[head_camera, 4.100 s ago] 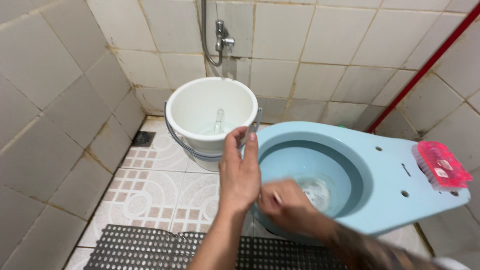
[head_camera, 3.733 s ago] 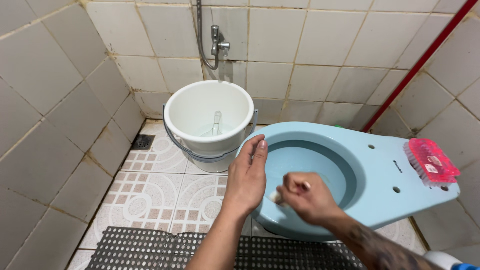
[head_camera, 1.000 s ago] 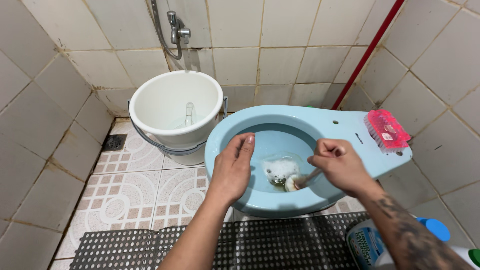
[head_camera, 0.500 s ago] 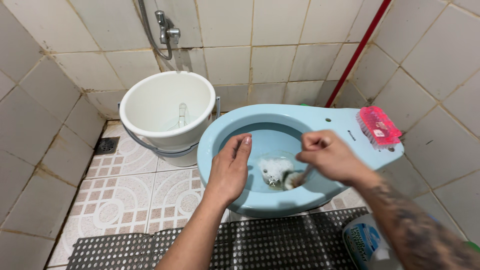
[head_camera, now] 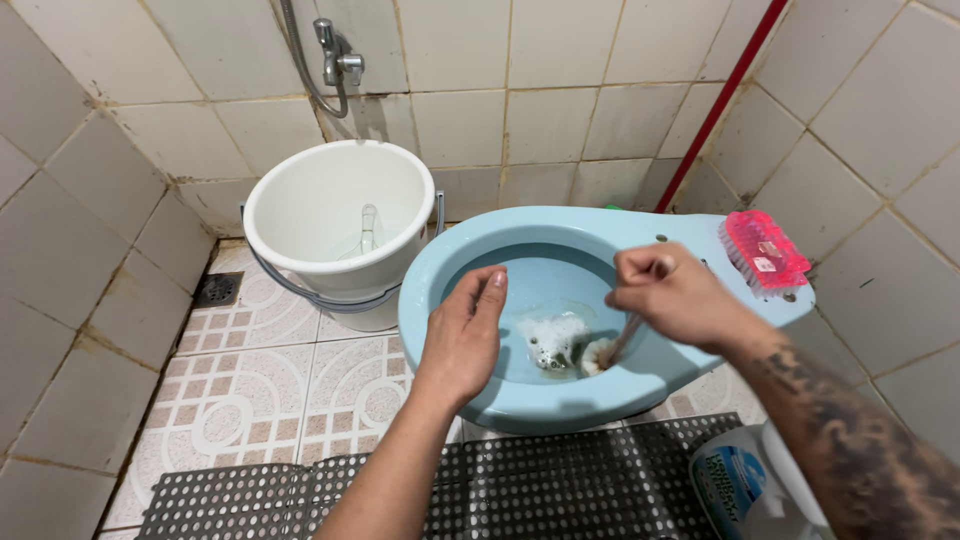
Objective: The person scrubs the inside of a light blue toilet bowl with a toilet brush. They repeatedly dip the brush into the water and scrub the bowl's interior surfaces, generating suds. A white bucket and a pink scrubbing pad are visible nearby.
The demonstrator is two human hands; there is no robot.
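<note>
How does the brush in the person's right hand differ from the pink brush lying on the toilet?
The brush in the right hand has a long thin handle and a small pale head down in the foamy water; the pink brush is short, blocky and handleless. The first is gripped and in use; the pink one rests untouched on the blue toilet. Both are cleaning brushes.

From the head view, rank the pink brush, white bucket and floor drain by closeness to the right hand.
1. Pink brush: on the toilet's back ledge, just right of the right hand.
2. White bucket: on the floor, left of the toilet.
3. Floor drain: far left, by the wall.
</note>
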